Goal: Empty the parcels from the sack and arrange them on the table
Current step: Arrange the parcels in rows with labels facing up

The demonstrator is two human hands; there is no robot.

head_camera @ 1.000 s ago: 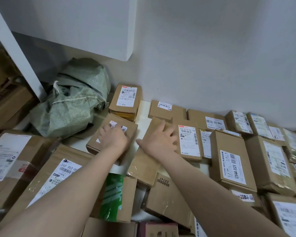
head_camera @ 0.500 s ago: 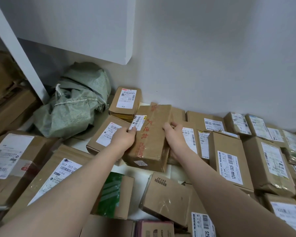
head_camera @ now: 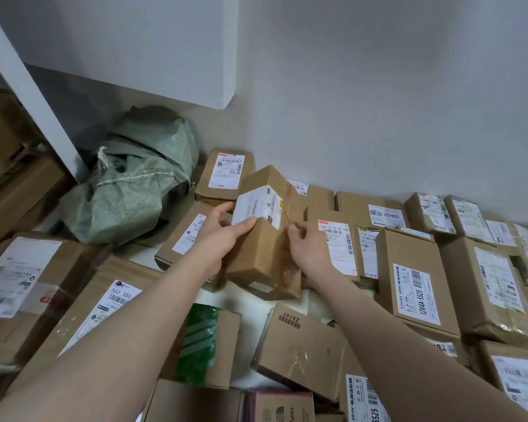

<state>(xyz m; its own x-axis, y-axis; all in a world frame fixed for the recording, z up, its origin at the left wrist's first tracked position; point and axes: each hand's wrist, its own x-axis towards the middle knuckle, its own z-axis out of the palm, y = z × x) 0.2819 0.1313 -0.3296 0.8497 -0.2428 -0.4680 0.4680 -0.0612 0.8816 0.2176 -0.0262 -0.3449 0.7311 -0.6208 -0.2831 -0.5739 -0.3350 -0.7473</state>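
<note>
Parcel (head_camera: pixel 264 254) now edge-on (label (head_camera: pixel 256 207) uppermost)

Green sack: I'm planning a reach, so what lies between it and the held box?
In the head view, a flat labelled parcel lies between the green sack and the held box, with the left hand over it.

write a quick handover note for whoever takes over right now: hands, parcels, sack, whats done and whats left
Left hand: grips the brown parcel at its white label.
Right hand: grips the same parcel's right side.
The parcel is tilted over the middle of the table, not yet laid flat.
Sack: crumpled at the back left; I cannot tell if anything is inside.
Done: many parcels lie on the table, with a row of parcels at the right.
Left: set this one down, then probably straighten the loose ones in front.
</note>
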